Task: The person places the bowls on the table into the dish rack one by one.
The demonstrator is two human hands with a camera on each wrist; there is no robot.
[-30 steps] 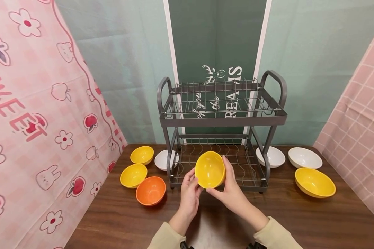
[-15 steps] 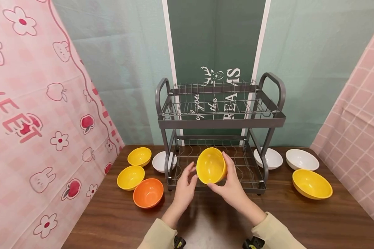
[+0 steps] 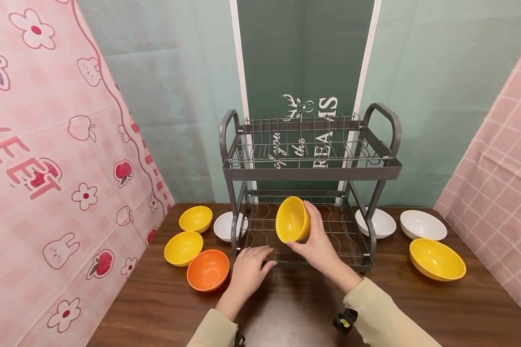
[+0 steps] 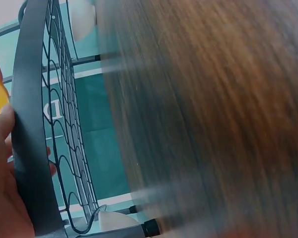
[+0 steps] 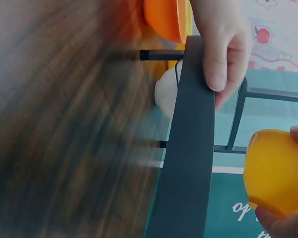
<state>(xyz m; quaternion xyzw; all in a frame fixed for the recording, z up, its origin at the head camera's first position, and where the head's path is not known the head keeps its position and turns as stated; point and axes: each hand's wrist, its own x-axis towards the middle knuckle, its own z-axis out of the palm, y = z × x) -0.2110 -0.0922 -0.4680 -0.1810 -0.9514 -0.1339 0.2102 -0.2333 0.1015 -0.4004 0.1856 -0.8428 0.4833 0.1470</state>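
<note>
My right hand [image 3: 319,243] holds a yellow bowl [image 3: 292,220] by its right side, thumb low near the rim, fingers along its back. The bowl is tilted, its inside turned toward me, above the lower tier of a dark grey two-tier dish rack [image 3: 312,172]. My left hand [image 3: 248,267] is at the rack's lower front bar [image 4: 32,114]. Its thumb stands apart and, in the left wrist view, some fingertips show behind the bar. Whether it bears on the bar is unclear. The right wrist view shows the held bowl [image 5: 275,171] from outside.
Left of the rack are an orange bowl [image 3: 208,271], two yellow bowls, one in front [image 3: 184,248] and one behind [image 3: 196,219], and a white bowl [image 3: 229,226]. On the right stand two white bowls, one by the rack [image 3: 381,223], and a wide yellow bowl [image 3: 437,260].
My left hand has let go of the yellow bowl and moved down and left to the rack's front bar. The right hand has lifted the bowl slightly and turned it.
</note>
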